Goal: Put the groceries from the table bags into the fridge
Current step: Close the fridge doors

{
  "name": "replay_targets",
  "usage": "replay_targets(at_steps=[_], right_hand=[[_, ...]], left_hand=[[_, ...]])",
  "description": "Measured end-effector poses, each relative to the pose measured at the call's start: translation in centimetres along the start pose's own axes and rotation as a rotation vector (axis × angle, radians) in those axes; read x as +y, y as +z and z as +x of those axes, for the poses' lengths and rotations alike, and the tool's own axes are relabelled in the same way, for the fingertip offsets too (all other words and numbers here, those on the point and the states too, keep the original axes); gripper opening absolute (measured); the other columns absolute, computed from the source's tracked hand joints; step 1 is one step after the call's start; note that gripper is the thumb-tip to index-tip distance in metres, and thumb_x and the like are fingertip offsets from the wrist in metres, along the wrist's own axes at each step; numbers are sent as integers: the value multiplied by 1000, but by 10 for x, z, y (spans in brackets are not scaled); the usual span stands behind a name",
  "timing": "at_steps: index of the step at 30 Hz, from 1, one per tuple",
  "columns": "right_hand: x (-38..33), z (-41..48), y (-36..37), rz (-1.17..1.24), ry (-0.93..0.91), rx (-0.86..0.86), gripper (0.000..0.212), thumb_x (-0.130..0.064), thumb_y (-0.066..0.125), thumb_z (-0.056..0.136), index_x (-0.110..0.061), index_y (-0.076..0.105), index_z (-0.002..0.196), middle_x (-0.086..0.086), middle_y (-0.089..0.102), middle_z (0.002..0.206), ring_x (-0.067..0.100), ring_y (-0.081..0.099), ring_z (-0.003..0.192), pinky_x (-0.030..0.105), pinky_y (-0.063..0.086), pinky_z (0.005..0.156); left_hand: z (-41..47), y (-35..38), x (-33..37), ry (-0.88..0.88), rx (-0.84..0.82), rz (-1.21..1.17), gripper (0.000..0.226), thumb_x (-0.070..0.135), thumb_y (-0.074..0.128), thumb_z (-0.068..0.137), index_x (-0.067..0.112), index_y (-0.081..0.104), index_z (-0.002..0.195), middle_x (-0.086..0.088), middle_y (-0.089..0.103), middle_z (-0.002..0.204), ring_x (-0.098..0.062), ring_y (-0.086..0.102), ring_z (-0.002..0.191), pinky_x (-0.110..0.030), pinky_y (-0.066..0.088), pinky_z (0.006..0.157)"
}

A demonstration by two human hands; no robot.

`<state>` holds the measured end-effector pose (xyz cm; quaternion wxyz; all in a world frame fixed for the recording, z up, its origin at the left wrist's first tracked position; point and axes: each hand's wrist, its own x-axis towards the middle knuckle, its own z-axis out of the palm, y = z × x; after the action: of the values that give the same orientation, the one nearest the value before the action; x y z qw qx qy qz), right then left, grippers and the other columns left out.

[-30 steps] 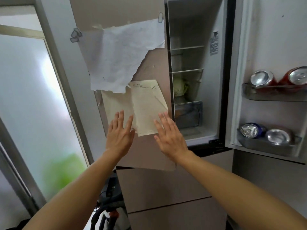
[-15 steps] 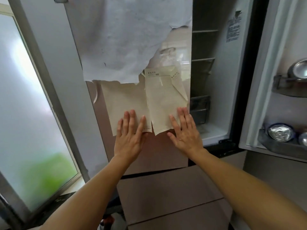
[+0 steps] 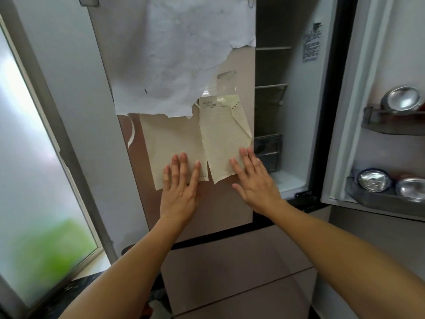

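Beside the frosted window (image 3: 34, 157), the left hand (image 3: 179, 196) lies flat, fingers straight, on a cream paper (image 3: 170, 139) stuck to the fridge door (image 3: 225, 203) — placed just as half a second ago. The right hand (image 3: 258, 187), equally flat and holding nothing, presses the neighbouring folded paper (image 3: 220, 134), unmoved too. Further right the fridge (image 3: 289, 111) stands open — cans (image 3: 373, 180) sit in its door racks (image 3: 391, 127).
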<state>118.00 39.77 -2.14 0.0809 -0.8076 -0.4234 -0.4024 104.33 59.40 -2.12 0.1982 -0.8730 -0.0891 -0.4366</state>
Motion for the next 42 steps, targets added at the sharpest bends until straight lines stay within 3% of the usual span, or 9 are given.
replay_targets(at_steps=[4, 7, 13, 21, 27, 31, 37, 40, 42], right_hand=[[20, -32, -25, 76, 87, -61, 66, -35, 59, 91, -12, 32, 147, 20, 30, 153, 35, 29, 142, 48, 33, 111], [50, -65, -50, 101, 161, -47, 50, -38, 46, 93, -10, 50, 135, 15, 52, 137, 31, 52, 123, 43, 45, 98], [134, -135, -123, 103, 364, 88, 39, -42, 39, 92, -16, 66, 105, 1, 65, 95, 22, 65, 81, 32, 50, 62], [281, -212, -202, 106, 833, 221, 20, -31, 52, 95, -16, 61, 106, 3, 62, 105, 25, 60, 89, 32, 44, 70], [363, -217, -203, 311, 980, 117, 36, -39, 44, 99, -11, 55, 119, 10, 62, 115, 29, 59, 101, 38, 46, 84], [387, -196, -187, 656, 1074, 103, 50, -47, 37, 100, -8, 54, 127, 12, 60, 125, 31, 55, 114, 35, 41, 91], [394, -182, -171, 946, 1141, 35, 69, -59, 26, 98, -13, 31, 149, 10, 36, 152, 30, 35, 138, 43, 28, 111], [389, -183, -168, 924, 1191, 86, 65, -57, 30, 98, -9, 40, 142, 13, 48, 140, 31, 47, 125, 40, 38, 99], [386, -183, -167, 952, 1221, 148, 59, -59, 35, 96, -8, 50, 120, 11, 56, 115, 27, 53, 103, 34, 41, 81]], left_hand=[[2, -21, 20, -18, -64, -35, 78, 14, 69, 75, 13, 33, 144, -27, 19, 155, -44, 14, 143, -58, 10, 115], [10, -41, 57, 64, -83, -89, 68, 18, 68, 75, 10, 45, 137, -26, 37, 146, -44, 31, 138, -59, 21, 113], [52, -83, 175, 186, -70, -324, 45, 19, 68, 75, 8, 60, 118, -21, 55, 130, -39, 45, 127, -54, 32, 111], [120, -134, 339, 229, 9, -583, 47, 22, 60, 87, 10, 51, 131, -21, 44, 143, -36, 38, 135, -49, 27, 113], [176, -148, 419, 154, 15, -523, 62, 27, 50, 93, 18, 26, 150, -17, 21, 157, -32, 13, 147, -41, 4, 117], [193, -141, 440, 82, -56, -473, 68, 29, 46, 95, 22, 12, 153, -14, 13, 160, -29, 3, 148, -38, -4, 115], [196, -143, 433, 88, -107, -427, 65, 25, 50, 94, 18, 19, 151, -11, 27, 155, -28, 17, 146, -43, 16, 118], [199, -151, 427, 102, -106, -435, 62, 22, 52, 92, 12, 27, 148, -10, 35, 150, -27, 29, 141, -43, 28, 115], [198, -156, 423, 91, -104, -467, 62, 20, 53, 90, 11, 28, 147, -11, 38, 147, -26, 33, 137, -41, 32, 112]])
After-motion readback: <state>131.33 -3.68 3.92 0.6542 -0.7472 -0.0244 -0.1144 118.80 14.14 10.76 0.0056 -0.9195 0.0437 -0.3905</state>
